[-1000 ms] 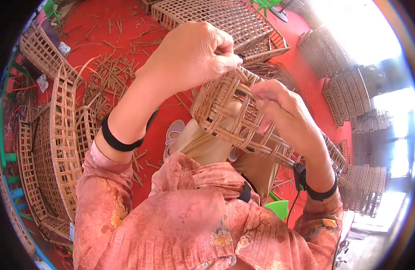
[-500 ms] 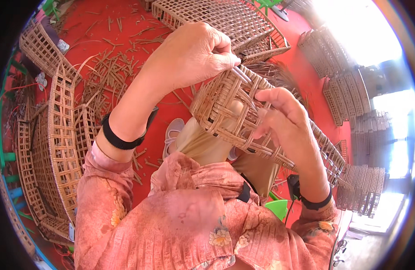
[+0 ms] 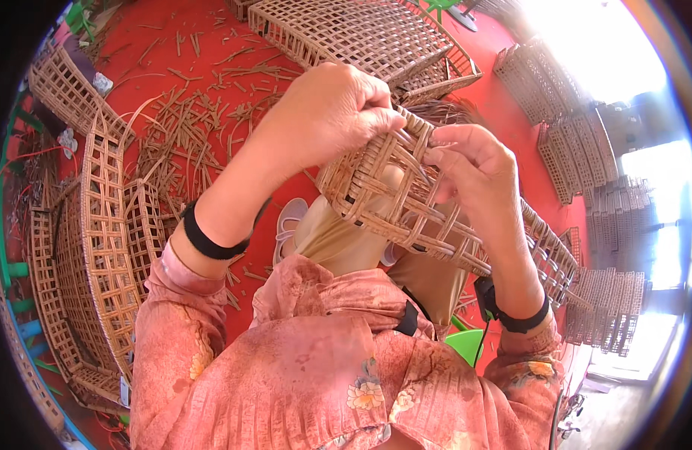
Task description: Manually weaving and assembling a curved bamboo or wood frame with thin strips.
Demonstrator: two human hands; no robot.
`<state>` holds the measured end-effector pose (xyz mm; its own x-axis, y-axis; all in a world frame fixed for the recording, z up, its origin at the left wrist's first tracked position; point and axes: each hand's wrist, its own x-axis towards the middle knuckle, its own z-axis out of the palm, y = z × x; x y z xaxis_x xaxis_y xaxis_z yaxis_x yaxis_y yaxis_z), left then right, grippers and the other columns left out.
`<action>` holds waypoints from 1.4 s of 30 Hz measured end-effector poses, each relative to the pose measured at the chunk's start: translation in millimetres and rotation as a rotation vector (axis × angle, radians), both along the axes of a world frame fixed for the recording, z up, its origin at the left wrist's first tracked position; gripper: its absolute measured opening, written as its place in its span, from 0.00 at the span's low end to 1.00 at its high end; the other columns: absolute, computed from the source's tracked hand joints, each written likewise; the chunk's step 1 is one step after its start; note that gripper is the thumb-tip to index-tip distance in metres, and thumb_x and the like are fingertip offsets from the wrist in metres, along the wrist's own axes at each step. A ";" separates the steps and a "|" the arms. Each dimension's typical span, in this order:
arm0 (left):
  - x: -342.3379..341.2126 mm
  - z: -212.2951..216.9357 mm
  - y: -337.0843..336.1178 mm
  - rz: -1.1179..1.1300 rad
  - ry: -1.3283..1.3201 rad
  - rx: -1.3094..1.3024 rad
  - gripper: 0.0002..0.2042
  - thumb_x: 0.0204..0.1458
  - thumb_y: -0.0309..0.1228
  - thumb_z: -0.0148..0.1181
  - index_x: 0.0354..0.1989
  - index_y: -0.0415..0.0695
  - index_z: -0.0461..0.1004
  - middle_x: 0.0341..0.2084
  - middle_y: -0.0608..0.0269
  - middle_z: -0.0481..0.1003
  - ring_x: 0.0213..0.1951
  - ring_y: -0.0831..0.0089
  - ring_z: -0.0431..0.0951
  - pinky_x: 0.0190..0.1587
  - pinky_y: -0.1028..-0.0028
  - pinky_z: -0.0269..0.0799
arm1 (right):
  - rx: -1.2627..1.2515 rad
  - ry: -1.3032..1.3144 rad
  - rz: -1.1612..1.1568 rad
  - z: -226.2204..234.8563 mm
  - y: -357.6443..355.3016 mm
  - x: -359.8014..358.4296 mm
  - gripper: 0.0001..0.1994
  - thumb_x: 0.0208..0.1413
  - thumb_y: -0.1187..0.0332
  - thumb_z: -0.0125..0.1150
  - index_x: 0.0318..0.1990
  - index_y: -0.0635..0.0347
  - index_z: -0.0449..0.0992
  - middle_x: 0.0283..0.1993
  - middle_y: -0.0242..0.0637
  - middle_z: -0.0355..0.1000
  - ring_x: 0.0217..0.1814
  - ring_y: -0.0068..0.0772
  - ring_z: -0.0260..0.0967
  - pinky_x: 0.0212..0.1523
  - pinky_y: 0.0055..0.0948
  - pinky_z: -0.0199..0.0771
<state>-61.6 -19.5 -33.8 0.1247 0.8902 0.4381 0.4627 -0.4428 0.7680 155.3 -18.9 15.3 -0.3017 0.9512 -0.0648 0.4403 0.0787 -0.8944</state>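
Together, two hands (image 3: 406,142), one woven basket (image 3: 406,202).

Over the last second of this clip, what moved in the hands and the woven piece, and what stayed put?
The right hand shifted slightly up the lattice basket, its fingertips now pinching a strand at the top edge beside the left hand. The left hand keeps its grip on the basket's upper rim. The basket stays over the knees, and the finished lattice panels and cane offcuts on the red floor have not moved.
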 end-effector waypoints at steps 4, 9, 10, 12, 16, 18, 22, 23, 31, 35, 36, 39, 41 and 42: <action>17.2 9.0 -10.0 0.115 0.209 0.072 0.08 0.53 0.32 0.65 0.30 0.39 0.79 0.23 0.56 0.74 0.27 0.66 0.75 0.32 0.68 0.69 | 0.120 -0.108 0.001 7.7 7.8 4.6 0.10 0.53 0.79 0.60 0.43 0.66 0.76 0.28 0.30 0.76 0.23 0.15 0.68 0.21 0.18 0.67; 33.9 17.4 -8.1 0.165 0.245 0.499 0.08 0.57 0.32 0.60 0.35 0.40 0.80 0.30 0.55 0.77 0.35 0.58 0.78 0.37 0.64 0.71 | 0.300 -0.144 -0.036 33.1 -2.1 33.5 0.11 0.52 0.80 0.61 0.44 0.65 0.77 0.30 0.29 0.76 0.25 0.11 0.66 0.22 0.16 0.65; 42.7 17.4 -3.4 0.065 0.137 0.467 0.09 0.58 0.32 0.58 0.37 0.40 0.80 0.32 0.56 0.77 0.35 0.59 0.78 0.38 0.64 0.71 | 0.316 -0.096 -0.080 42.3 -8.9 39.8 0.11 0.52 0.80 0.61 0.44 0.65 0.77 0.30 0.29 0.76 0.26 0.11 0.66 0.22 0.15 0.64; 55.2 12.2 9.3 -0.178 -0.060 0.399 0.11 0.61 0.34 0.56 0.44 0.41 0.79 0.31 0.60 0.77 0.34 0.67 0.77 0.38 0.69 0.72 | 0.343 -0.028 -0.109 48.9 -17.0 49.4 0.12 0.54 0.80 0.61 0.46 0.63 0.77 0.31 0.28 0.76 0.26 0.10 0.65 0.24 0.12 0.63; 60.2 20.6 14.1 -0.516 -0.047 -0.038 0.10 0.63 0.34 0.55 0.44 0.41 0.78 0.28 0.66 0.76 0.31 0.77 0.74 0.37 0.74 0.70 | 0.308 0.057 -0.106 37.7 -16.1 62.8 0.10 0.56 0.77 0.61 0.45 0.63 0.78 0.31 0.28 0.77 0.26 0.11 0.66 0.24 0.14 0.64; 58.5 24.9 9.5 -0.374 -0.160 -0.162 0.10 0.60 0.31 0.57 0.46 0.41 0.76 0.26 0.70 0.75 0.29 0.81 0.71 0.34 0.76 0.68 | 0.250 -0.046 -0.088 27.5 -8.6 72.1 0.09 0.58 0.72 0.60 0.44 0.64 0.79 0.29 0.31 0.77 0.26 0.15 0.69 0.25 0.19 0.68; 57.7 27.4 -3.7 -0.193 -0.031 -0.138 0.13 0.55 0.27 0.60 0.48 0.40 0.73 0.20 0.70 0.71 0.25 0.81 0.69 0.30 0.74 0.65 | 0.238 -0.415 0.096 14.2 -4.1 74.2 0.13 0.59 0.65 0.56 0.45 0.65 0.79 0.23 0.42 0.75 0.24 0.30 0.75 0.28 0.30 0.74; 58.9 30.4 -7.0 -0.128 0.096 -0.076 0.13 0.54 0.27 0.61 0.47 0.39 0.73 0.18 0.69 0.69 0.24 0.80 0.69 0.30 0.73 0.65 | 0.238 -0.410 0.095 16.3 -3.7 73.5 0.13 0.59 0.65 0.56 0.45 0.65 0.79 0.23 0.42 0.75 0.24 0.30 0.75 0.28 0.30 0.74; 63.3 31.3 5.2 -0.270 0.187 -0.084 0.10 0.54 0.26 0.62 0.43 0.39 0.72 0.18 0.63 0.68 0.23 0.74 0.69 0.30 0.70 0.66 | -0.238 -0.585 0.303 32.1 18.7 60.6 0.13 0.59 0.65 0.53 0.33 0.69 0.76 0.21 0.41 0.75 0.15 0.28 0.69 0.20 0.31 0.70; 68.1 29.3 10.0 -0.263 0.227 -0.069 0.10 0.53 0.25 0.62 0.42 0.39 0.72 0.19 0.59 0.71 0.26 0.68 0.74 0.32 0.68 0.69 | -0.183 -0.398 0.230 20.4 19.4 69.5 0.13 0.59 0.65 0.54 0.35 0.69 0.77 0.21 0.38 0.75 0.15 0.26 0.68 0.19 0.29 0.69; 70.1 28.5 9.6 -0.232 0.265 -0.046 0.09 0.53 0.25 0.62 0.41 0.39 0.72 0.20 0.58 0.72 0.27 0.66 0.76 0.33 0.67 0.70 | -0.119 -0.404 0.180 22.2 13.0 69.2 0.13 0.59 0.65 0.55 0.36 0.67 0.79 0.21 0.37 0.75 0.16 0.24 0.69 0.21 0.27 0.69; 77.9 35.0 6.4 -0.201 0.311 0.068 0.09 0.53 0.26 0.62 0.42 0.38 0.73 0.27 0.55 0.76 0.29 0.61 0.78 0.36 0.65 0.72 | 0.174 -0.371 0.139 10.6 4.5 80.4 0.12 0.60 0.65 0.57 0.35 0.66 0.79 0.21 0.36 0.74 0.19 0.22 0.69 0.22 0.27 0.69; 84.6 37.5 8.8 -0.179 0.298 0.224 0.10 0.54 0.26 0.61 0.43 0.39 0.73 0.31 0.55 0.77 0.30 0.60 0.78 0.37 0.66 0.73 | 0.190 -0.341 0.090 19.2 -2.8 92.9 0.11 0.59 0.65 0.58 0.35 0.66 0.79 0.21 0.36 0.74 0.19 0.22 0.70 0.23 0.26 0.69; 88.4 37.4 10.9 -0.147 0.281 0.382 0.10 0.55 0.27 0.60 0.45 0.39 0.74 0.35 0.54 0.77 0.30 0.60 0.78 0.37 0.66 0.73 | 0.210 -0.313 0.049 26.3 -5.7 99.2 0.11 0.59 0.65 0.59 0.35 0.65 0.79 0.21 0.35 0.73 0.20 0.21 0.70 0.24 0.26 0.69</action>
